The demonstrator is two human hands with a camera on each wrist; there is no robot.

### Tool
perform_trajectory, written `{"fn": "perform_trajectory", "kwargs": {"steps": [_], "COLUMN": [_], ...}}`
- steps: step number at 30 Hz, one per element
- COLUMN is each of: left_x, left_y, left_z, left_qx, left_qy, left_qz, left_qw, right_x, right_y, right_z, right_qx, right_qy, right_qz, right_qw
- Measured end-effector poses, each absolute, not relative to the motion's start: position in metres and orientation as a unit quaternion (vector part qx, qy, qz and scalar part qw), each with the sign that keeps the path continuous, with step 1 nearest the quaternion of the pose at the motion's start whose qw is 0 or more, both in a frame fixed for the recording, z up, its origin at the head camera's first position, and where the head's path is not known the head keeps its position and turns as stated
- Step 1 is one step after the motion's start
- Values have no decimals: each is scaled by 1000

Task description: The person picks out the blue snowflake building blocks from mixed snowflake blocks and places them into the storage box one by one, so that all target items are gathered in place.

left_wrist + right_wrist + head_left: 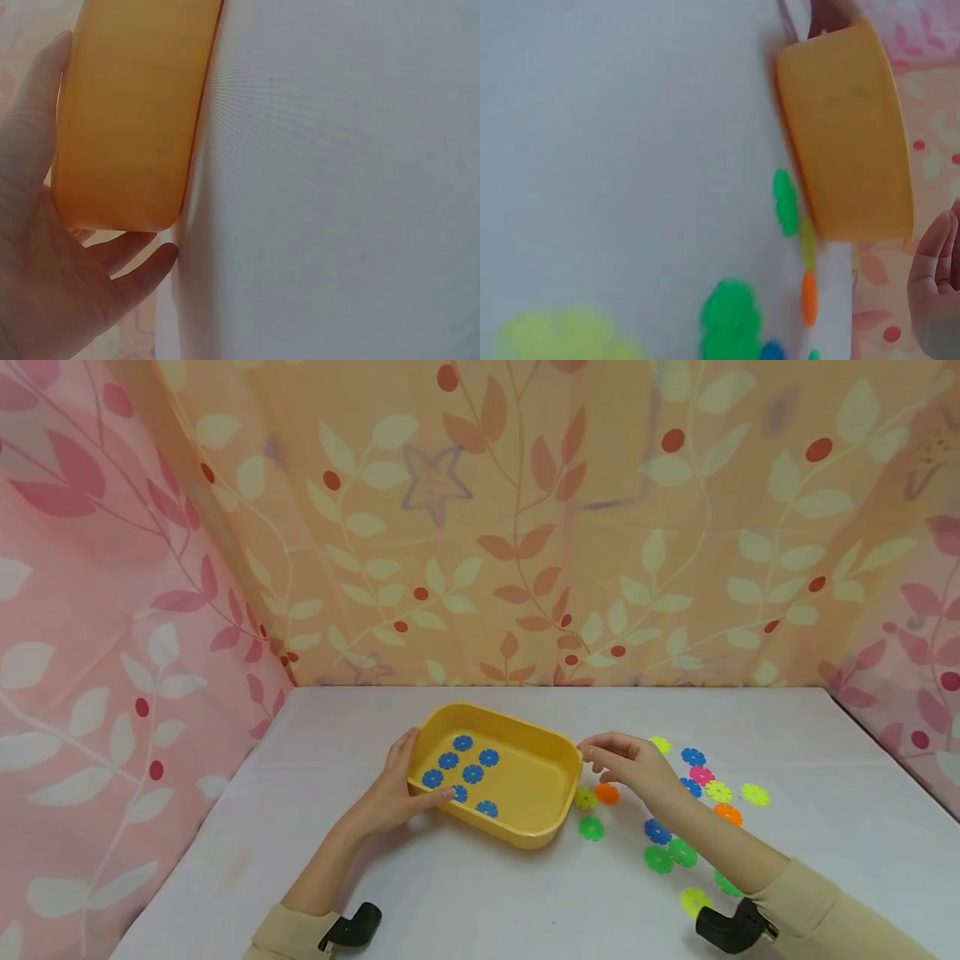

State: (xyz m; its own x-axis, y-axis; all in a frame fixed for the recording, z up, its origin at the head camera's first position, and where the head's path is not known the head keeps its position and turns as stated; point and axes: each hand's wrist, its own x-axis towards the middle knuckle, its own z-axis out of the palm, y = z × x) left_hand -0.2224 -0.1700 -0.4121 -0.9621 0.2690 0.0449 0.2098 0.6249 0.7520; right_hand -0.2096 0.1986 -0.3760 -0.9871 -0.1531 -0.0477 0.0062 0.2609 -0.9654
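Note:
A yellow plastic tray [540,777] sits on the white table, with several blue notched snowflake discs [472,773] lying in its left half. My left hand [393,789] grips the tray's left end, thumb over the near rim and fingers around the outside; the left wrist view shows this hand [67,247] against the tray wall [127,120]. At the tray's right corner is my right hand [633,768], its fingers loosely bent and no disc visible in them. A small gap shows between that hand [937,270] and the tray [847,142] in the right wrist view.
Right of the tray lie loose discs: an orange disc [607,792], a green disc [592,828], a blue disc [657,832], a pink disc [701,775] and a yellow disc [755,794], among several others, some under the right forearm. A patterned curtain [525,527] borders the table.

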Motion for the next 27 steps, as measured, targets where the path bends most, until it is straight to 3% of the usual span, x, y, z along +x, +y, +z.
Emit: {"fn": "perform_trajectory", "kwargs": {"steps": [6, 13, 18, 27], "left_x": [-222, -224, -224, -224], "left_y": [-169, -170, -172, -171], "left_z": [-412, -414, -415, -413], "left_qx": [134, 131, 135, 142], "left_qy": [899, 900, 899, 900], "left_qz": [414, 414, 415, 412], "left_qw": [38, 36, 37, 33], "right_x": [-191, -177, -173, -164], "right_y": [233, 267, 282, 289], "right_z": [-387, -399, -407, -409], "right_qx": [2, -6, -48, -142], "right_qy": [799, 813, 862, 920], "right_qz": [-596, -575, -493, -360], "right_qw": [79, 96, 105, 58]}}
